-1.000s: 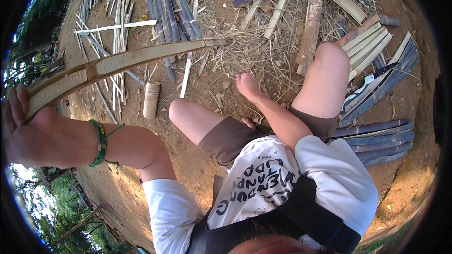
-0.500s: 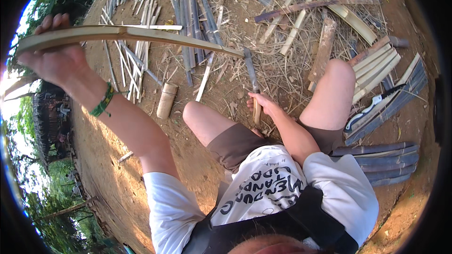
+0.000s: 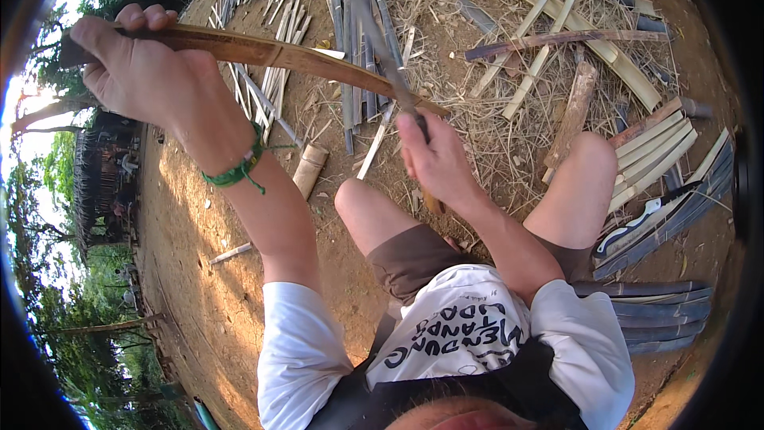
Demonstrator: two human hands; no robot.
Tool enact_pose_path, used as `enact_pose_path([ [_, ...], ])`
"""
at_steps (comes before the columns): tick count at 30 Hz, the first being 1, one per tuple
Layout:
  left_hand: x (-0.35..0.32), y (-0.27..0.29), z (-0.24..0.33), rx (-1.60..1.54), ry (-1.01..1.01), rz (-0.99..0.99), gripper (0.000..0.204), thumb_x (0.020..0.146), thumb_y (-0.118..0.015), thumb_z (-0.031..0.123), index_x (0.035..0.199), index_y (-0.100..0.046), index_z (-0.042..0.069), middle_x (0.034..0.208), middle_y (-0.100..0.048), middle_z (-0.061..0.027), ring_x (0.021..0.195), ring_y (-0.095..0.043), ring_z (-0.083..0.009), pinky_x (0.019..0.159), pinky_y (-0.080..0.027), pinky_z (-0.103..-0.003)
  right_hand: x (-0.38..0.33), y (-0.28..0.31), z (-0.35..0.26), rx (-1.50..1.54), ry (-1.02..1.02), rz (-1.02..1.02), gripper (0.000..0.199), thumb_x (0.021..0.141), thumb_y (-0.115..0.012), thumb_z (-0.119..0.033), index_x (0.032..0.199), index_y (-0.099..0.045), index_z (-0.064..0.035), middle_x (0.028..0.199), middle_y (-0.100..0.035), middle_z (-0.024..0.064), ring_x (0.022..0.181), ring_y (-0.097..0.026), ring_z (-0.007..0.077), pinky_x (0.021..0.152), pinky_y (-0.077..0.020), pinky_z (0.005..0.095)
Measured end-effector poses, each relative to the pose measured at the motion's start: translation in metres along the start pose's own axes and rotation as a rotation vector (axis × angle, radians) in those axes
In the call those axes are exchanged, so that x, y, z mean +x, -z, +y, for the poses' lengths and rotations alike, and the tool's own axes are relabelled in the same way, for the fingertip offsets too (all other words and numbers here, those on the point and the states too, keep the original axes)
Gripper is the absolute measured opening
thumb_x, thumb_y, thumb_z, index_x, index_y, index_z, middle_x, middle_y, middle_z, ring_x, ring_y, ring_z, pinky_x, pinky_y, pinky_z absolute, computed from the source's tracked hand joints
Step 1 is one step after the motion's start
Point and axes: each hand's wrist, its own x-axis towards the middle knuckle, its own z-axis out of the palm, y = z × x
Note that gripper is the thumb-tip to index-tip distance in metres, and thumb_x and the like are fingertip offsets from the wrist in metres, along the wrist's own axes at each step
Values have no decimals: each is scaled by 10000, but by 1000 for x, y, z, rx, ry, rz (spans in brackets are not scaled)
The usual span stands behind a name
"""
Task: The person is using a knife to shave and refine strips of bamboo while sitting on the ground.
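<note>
Up at the left, my left hand is closed round one end of a long split bamboo strip. The strip slants slightly down to the right, its far tip between my knees. In my right hand is a machete, its wooden handle low in the fist and its dark blade raised. The blade crosses in front of the strip near its tip. Whether they touch I cannot tell.
Shavings litter the ground ahead. Bamboo slats and thin strips lie at the far left. A short bamboo piece rests by my left knee. Right of my knee are split bamboo, a white-handled saw and dark slats.
My right hand has lifted the machete from low between my knees, so its blade now points upward. The bamboo strip has turned in my left hand, which shows its back.
</note>
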Motion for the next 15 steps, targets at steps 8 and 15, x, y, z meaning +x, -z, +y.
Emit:
enact_pose_path([
  [8, -29, -21, 19, -8, -36, -103, 266, 1034, -565, 323, 1057, -449, 85, 687, -457, -48, 594, -447, -129, 493, -403, -256, -33, -22, -51, -200, 282, 21, 351, 985, -603, -334, 895, -571, 4, 594, -565, 177, 539, -607, 364, 519, -441, 439],
  [15, -34, -9, 18, 44, -162, -216, 162, 1004, -526, 210, 977, -461, 65, 714, -456, -49, 609, -442, -135, 528, -422, -258, -37, 0, -38, -220, 45, 39, 386, 974, -604, -358, 908, -618, 22, 623, -590, 183, 594, -625, 352, 567, -461, 422],
])
